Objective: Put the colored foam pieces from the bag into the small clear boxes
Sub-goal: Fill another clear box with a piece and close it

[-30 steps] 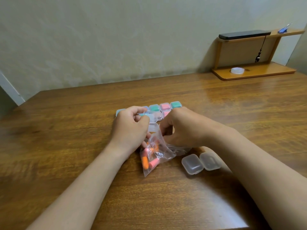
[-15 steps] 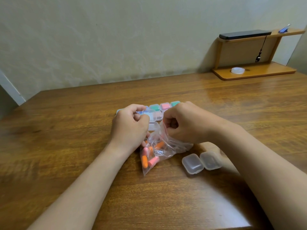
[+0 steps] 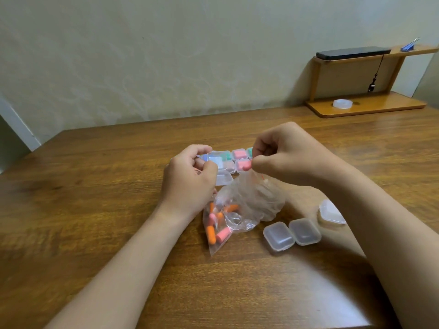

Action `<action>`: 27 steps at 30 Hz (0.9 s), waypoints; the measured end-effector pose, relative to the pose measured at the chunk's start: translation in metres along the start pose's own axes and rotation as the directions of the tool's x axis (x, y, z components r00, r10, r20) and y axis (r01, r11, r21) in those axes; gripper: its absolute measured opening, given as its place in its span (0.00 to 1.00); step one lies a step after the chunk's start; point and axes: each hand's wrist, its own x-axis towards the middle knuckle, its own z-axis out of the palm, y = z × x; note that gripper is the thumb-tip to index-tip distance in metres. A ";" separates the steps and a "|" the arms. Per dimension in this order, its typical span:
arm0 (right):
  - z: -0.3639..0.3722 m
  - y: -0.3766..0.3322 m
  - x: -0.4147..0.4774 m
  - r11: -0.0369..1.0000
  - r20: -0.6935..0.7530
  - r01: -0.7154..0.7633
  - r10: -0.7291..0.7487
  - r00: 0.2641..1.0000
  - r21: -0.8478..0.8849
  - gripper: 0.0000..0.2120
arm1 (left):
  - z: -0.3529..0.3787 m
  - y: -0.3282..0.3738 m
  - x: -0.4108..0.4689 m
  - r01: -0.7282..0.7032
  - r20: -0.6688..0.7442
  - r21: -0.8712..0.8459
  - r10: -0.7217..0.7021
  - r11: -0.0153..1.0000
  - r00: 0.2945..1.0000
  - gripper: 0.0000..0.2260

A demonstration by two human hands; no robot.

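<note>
A clear plastic bag [image 3: 247, 205] lies on the wooden table, with several orange and pink foam pieces [image 3: 216, 224] in its near corner. My left hand [image 3: 190, 184] holds an open small clear box [image 3: 217, 162] above the bag's mouth. My right hand [image 3: 282, 155] has lifted out of the bag and pinches a pink foam piece [image 3: 245, 165] beside that box. Behind the hands sits a cluster of filled boxes [image 3: 240, 155] holding pink and green pieces. An open empty box [image 3: 291, 235] and another clear box [image 3: 331, 212] lie to the right of the bag.
A wooden shelf stand [image 3: 365, 105] sits at the table's far right corner, carrying a dark phone [image 3: 351, 53] on top and a small white round thing [image 3: 342, 103] on its base. The wall runs close behind the table.
My right hand came up out of the bag with a pink foam piece and moved toward the box. My left hand kept hold of the open box.
</note>
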 end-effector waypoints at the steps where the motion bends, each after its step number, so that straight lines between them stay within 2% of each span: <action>1: 0.001 0.000 0.000 0.999 -0.023 -0.003 0.005 1.000 0.054 0.05 | 0.000 0.001 -0.001 -0.023 -0.009 -0.014 0.023 1.000 1.000 0.13; 4: 0.006 -0.002 0.001 0.979 -0.057 -0.016 0.028 0.998 0.201 0.06 | 0.000 0.006 -0.005 -0.079 -0.018 -0.087 0.078 0.993 0.997 0.14; 6: 0.012 -0.002 0.002 0.973 -0.060 -0.010 0.025 0.998 0.231 0.06 | -0.001 0.009 -0.006 -0.088 -0.010 -0.135 0.088 0.987 0.996 0.13; 9: 0.019 -0.002 0.002 0.979 -0.083 0.012 0.005 0.996 0.202 0.05 | -0.001 0.010 -0.006 -0.062 0.016 -0.211 0.067 0.976 0.998 0.13; 14: 0.021 0.001 0.003 0.987 -0.153 0.071 -0.049 0.987 0.142 0.05 | 0.000 0.012 -0.007 -0.019 0.032 -0.362 0.032 0.932 0.999 0.04; 16: 0.022 0.001 0.003 0.987 -0.146 0.103 -0.084 0.986 0.124 0.03 | 0.001 0.011 -0.006 0.001 0.047 -0.422 0.020 0.907 0.999 0.04; 17: 0.022 0.000 0.002 0.987 -0.144 0.115 -0.099 0.985 0.109 0.06 | 0.002 0.011 -0.006 0.004 0.055 -0.438 0.022 0.899 0.998 0.04; 19: 0.023 0.000 0.002 0.988 -0.139 0.129 -0.116 0.983 0.082 0.11 | 0.002 0.011 -0.006 -0.003 0.069 -0.444 0.038 0.896 0.997 0.04; 21: 0.023 0.000 0.001 0.989 -0.149 0.136 -0.127 0.981 0.052 0.11 | 0.001 0.012 -0.007 -0.014 0.080 -0.440 0.055 0.898 0.995 0.03; 27: 0.024 0.004 0.002 0.991 -0.180 0.136 -0.136 0.974 -0.012 0.02 | 0.000 0.013 -0.009 -0.021 0.100 -0.408 0.068 0.913 0.993 0.05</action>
